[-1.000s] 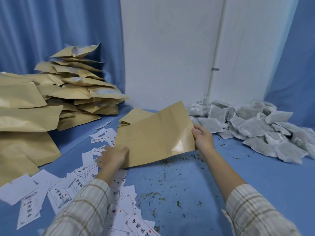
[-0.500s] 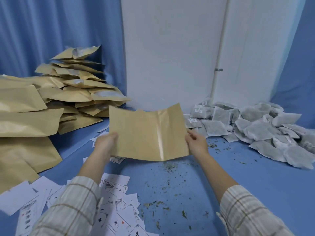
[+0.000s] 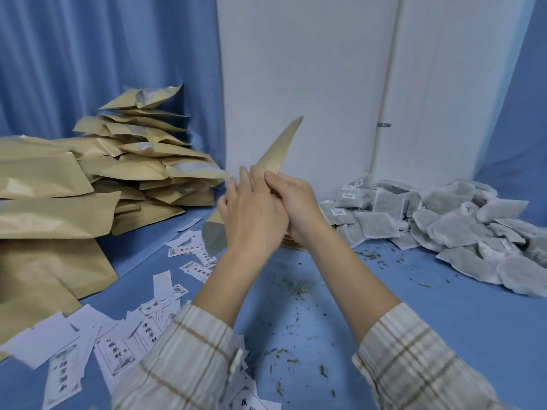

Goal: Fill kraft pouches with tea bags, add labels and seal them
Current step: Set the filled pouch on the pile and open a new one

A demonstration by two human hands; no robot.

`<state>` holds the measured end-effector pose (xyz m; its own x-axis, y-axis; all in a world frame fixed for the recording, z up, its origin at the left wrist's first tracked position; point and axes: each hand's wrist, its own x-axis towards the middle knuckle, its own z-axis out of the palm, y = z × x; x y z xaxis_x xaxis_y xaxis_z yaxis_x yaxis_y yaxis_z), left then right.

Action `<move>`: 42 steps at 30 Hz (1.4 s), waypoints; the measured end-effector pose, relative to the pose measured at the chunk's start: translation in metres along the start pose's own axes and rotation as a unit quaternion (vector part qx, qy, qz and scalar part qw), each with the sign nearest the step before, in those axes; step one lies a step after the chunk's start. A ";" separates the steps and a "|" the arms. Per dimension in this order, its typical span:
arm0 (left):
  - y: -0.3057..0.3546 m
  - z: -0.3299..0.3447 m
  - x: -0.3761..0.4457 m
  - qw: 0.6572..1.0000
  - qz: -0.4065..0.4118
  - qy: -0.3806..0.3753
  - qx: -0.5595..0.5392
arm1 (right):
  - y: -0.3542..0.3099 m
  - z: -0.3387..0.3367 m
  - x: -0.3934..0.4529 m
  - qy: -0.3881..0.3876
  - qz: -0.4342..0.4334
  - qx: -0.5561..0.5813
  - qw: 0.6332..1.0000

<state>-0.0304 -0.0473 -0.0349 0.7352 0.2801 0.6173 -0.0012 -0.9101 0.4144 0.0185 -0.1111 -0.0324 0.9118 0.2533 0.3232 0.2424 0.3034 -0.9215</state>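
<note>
I hold one empty kraft pouch (image 3: pixel 279 150) nearly edge-on above the middle of the blue table (image 3: pixel 429 315), its corner pointing up. My left hand (image 3: pixel 251 216) lies along the pouch's near side with the fingers stretched up and the thumb at its left edge. Beside it, my right hand (image 3: pixel 300 207) grips the pouch from the right, fingers curled toward the left hand. Both hands hide most of the pouch. A heap of grey tea bags (image 3: pixel 444 223) lies at the right. White printed labels (image 3: pixel 118 344) are scattered at the lower left.
A tall pile of kraft pouches (image 3: pixel 142 161) leans against the blue curtain at the left, with larger flat ones (image 3: pixel 44 214) nearer me. A small stack of pouches (image 3: pixel 294 246) peeks out under my right wrist. Loose tea crumbs (image 3: pixel 296 287) dot the table.
The pouch was held flat and wide between my hands; now it is turned edge-on and raised, and my hands have come together at its middle.
</note>
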 end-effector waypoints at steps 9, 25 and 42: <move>0.011 0.024 -0.011 0.980 -0.042 -0.060 -0.184 | 0.007 -0.051 -0.014 0.060 0.109 0.075 0.989; 0.042 0.053 -0.019 0.946 -0.109 -0.177 -0.248 | 0.011 -0.096 -0.050 0.086 0.065 -0.243 0.964; 0.095 0.061 -0.042 0.970 0.182 -0.117 0.111 | 0.027 -0.144 -0.035 0.166 -0.253 -0.662 0.686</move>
<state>-0.0198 -0.1636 -0.0621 0.8475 -0.1253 0.5158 -0.1625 -0.9863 0.0273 0.0406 -0.2446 -0.0993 0.5709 0.1329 0.8102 0.4438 -0.8802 -0.1684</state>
